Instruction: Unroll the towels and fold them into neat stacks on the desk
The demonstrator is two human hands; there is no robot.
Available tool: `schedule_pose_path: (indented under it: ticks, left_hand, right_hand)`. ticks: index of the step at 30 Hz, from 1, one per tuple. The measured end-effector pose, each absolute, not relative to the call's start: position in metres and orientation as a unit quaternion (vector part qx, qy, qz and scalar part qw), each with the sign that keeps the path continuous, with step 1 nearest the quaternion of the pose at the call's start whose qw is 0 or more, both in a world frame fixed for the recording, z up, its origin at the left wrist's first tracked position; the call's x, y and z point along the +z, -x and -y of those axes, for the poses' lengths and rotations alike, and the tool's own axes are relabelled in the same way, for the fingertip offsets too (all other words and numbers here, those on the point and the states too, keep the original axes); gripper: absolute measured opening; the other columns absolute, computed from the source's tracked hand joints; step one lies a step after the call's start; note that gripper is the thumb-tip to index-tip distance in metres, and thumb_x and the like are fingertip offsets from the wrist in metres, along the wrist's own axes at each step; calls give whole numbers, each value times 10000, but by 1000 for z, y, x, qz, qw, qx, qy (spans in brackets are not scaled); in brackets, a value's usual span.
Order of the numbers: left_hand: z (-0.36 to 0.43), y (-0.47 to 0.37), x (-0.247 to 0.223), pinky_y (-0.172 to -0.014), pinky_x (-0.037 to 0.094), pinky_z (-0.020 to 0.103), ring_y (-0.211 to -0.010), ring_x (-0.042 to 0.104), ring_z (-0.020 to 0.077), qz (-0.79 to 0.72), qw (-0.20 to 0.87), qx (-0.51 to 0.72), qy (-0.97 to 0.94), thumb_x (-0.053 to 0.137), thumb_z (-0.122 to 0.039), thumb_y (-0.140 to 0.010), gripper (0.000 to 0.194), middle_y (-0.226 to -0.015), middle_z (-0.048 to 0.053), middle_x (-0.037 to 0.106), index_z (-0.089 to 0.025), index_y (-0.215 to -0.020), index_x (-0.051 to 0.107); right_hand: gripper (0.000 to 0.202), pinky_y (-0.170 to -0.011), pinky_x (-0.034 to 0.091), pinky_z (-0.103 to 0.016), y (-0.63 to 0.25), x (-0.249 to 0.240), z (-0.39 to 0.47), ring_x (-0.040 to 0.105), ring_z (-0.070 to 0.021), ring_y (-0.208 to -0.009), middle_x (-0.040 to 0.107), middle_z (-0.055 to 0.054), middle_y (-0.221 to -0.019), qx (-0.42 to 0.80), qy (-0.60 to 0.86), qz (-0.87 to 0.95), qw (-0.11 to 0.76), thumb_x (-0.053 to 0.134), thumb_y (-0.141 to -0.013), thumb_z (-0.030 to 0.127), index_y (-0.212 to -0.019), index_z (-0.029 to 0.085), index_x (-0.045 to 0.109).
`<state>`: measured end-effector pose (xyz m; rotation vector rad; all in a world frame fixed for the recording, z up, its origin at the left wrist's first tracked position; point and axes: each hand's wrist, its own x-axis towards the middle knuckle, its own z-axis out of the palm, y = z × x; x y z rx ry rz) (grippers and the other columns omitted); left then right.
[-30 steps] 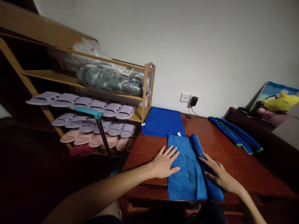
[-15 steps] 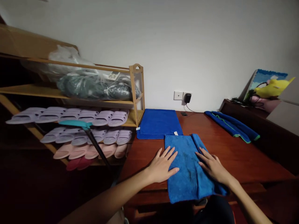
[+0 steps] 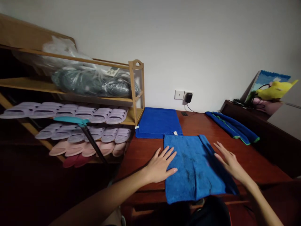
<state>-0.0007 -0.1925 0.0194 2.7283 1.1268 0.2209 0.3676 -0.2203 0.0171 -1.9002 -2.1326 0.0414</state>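
A light blue towel (image 3: 185,169) with dark stains lies on the reddish-brown wooden table (image 3: 256,163), its near edge hanging over the front. My left hand (image 3: 161,164) rests flat on the towel's left side, fingers spread. By the towel's right edge, my right hand (image 3: 229,161) is open with fingers stretched out; whether it touches the cloth I cannot tell. Just behind the towel lie folded darker blue towels (image 3: 158,122) with small white tags. Farther right is a rolled or folded blue towel with green edging (image 3: 231,127).
At left stands a wooden shoe rack (image 3: 133,81) holding several lilac slippers (image 3: 96,114), pink slippers (image 3: 74,147) and plastic-wrapped bundles (image 3: 91,80). A teal-headed pole (image 3: 94,142) leans before it. A black plug (image 3: 188,97) sits in the wall socket. Right, a yellow toy (image 3: 274,91) stands on a ledge.
My right hand has moved right, off the middle of the light blue towel to its right edge. The towel's right side is spread wider. My left hand stays flat on the cloth.
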Motion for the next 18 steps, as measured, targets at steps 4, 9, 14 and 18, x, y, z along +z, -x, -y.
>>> schedule_pose_path:
  ticks: [4, 9, 14, 18]
  left_hand:
    - [193, 0, 20, -1116, 112, 540, -1424, 75, 275, -382, 90, 76, -917, 288, -612, -917, 670, -1553, 57, 128, -267, -1482, 184]
    - [195, 1, 24, -1114, 115, 549, -1424, 68, 281, -379, 103, 79, -916, 292, -615, -916, 667, -1550, 55, 144, -267, -1478, 201]
    - [194, 2, 23, -1111, 124, 557, -1423, 77, 283, -381, 104, 83, -915, 281, -618, -917, 666, -1548, 58, 155, -265, -1477, 207]
    - [193, 2, 22, -1110, 124, 558, -1423, 80, 282, -376, 103, 88, -917, 272, -618, -919, 661, -1547, 56, 164, -273, -1477, 201]
  right_hand:
    - [597, -1112, 165, -509, -327, 17, 214, 106, -215, -1420, 134, -13, -1551, 73, 588, 802, 77, 300, -913, 572, -1466, 367, 207]
    - [591, -1101, 183, -531, -356, -2, 205, 131, -230, -1415, 164, -20, -1544, 47, 634, 770, 56, 274, -907, 601, -1448, 365, 267]
    - [599, -1077, 212, -558, -415, -13, 198, 112, -249, -1415, 121, -18, -1548, 45, 667, 743, 29, 243, -900, 613, -1445, 366, 281]
    - [598, -1064, 206, -589, -452, -12, 195, 94, -267, -1412, 138, -3, -1540, 67, 683, 728, -3, 265, -887, 605, -1442, 384, 279]
